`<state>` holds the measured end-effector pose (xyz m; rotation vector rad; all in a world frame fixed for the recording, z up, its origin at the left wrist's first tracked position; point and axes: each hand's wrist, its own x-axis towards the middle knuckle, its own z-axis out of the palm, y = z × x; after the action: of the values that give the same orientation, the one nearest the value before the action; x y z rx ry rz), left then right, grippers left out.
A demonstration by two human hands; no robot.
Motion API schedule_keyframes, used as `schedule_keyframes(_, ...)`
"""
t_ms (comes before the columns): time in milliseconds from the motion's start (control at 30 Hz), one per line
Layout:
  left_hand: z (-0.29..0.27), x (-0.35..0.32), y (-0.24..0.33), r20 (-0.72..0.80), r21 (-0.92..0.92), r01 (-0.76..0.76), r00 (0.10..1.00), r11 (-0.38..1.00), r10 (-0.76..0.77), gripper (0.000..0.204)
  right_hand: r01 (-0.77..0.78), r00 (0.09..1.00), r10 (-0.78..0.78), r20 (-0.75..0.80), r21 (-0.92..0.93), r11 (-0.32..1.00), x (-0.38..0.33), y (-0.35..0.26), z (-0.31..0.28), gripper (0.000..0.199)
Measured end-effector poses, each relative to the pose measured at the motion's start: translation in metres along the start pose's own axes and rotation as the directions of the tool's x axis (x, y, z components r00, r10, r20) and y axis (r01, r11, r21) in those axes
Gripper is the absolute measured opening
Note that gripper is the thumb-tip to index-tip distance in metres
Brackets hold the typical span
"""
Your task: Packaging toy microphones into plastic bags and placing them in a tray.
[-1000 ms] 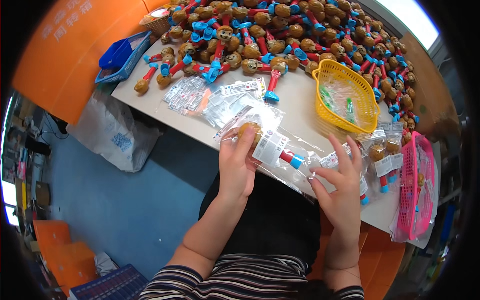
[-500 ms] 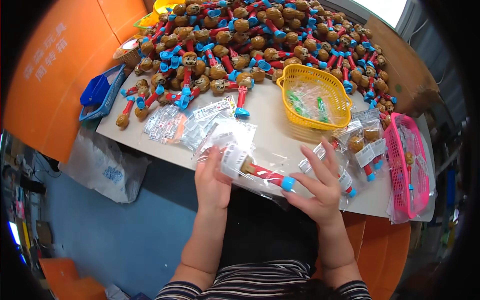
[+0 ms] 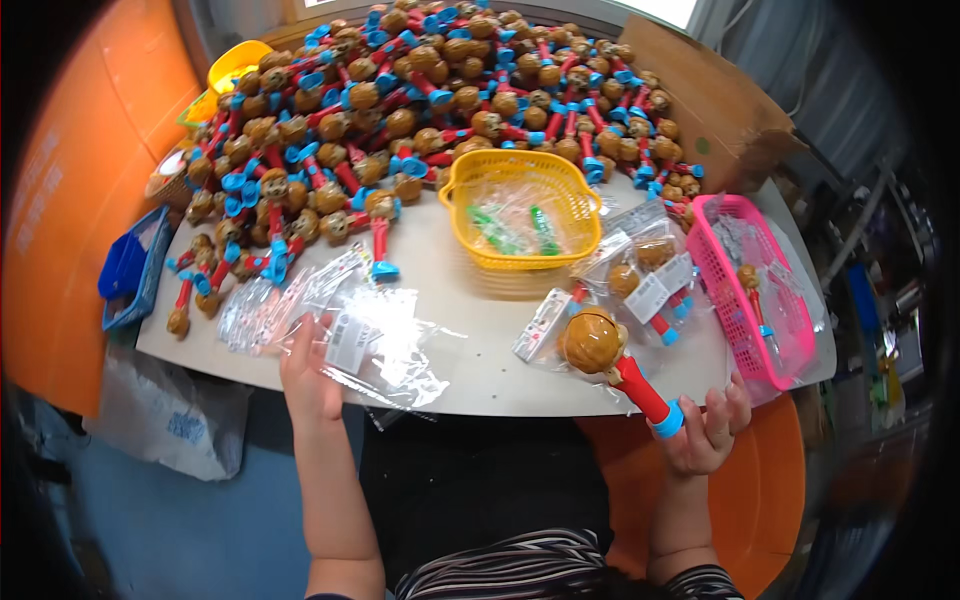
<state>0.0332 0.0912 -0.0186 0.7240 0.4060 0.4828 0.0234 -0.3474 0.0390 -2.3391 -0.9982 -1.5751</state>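
Where the pale tabletop (image 3: 480,345) meets the person's lap, stock is listed by size. At 12 o'clock: a heap of brown-headed toy wands with red stems and blue ends (image 3: 420,90). At 1 o'clock of centre: a yellow plastic basket (image 3: 520,170) holding clear packets. At 3 o'clock: a pink plastic basket (image 3: 790,340). At 9 o'clock: a stack of clear plastic bags (image 3: 385,345); the left hand (image 3: 308,375) lies on its near edge, fingers flat. At 5 o'clock: 1 bagged brown-headed wand (image 3: 615,365), pinched at its blue end by the right hand (image 3: 705,430), head resting on the tabletop.
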Motion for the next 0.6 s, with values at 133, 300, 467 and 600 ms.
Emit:
schedule_keyframes(133, -0.015, 0.009, 0.0, 0.071, 0.005, 0.084, 0.994, 0.996, -0.084, 0.032, 0.071, 0.997, -0.07, 0.012, -0.055, 0.996, 0.003, 0.007, -0.02, 0.009)
schedule_keyframes(300, -0.014, 0.009, -0.002, 0.061, 0.036, 0.107, 0.992, 0.994, -0.109, 0.033, 0.156, 0.986, -0.156, 0.052, -0.004, 0.988, -0.005, 0.021, -0.033, 0.01)
schedule_keyframes(467, 0.011, -0.003, 0.0, 0.018, 0.054, 0.055, 0.998, 0.997, -0.056, 0.033, 0.017, 0.997, 0.005, 0.073, -0.295, 0.955, 0.003, 0.074, -0.043, 0.019)
schedule_keyframes(600, 0.001, -0.006, 0.004, 0.021, 0.052, 0.072, 0.997, 0.996, -0.073, 0.034, -0.263, 0.923, 0.357, 0.141, -0.445, 0.856, 0.02, 0.126, -0.045, 0.036)
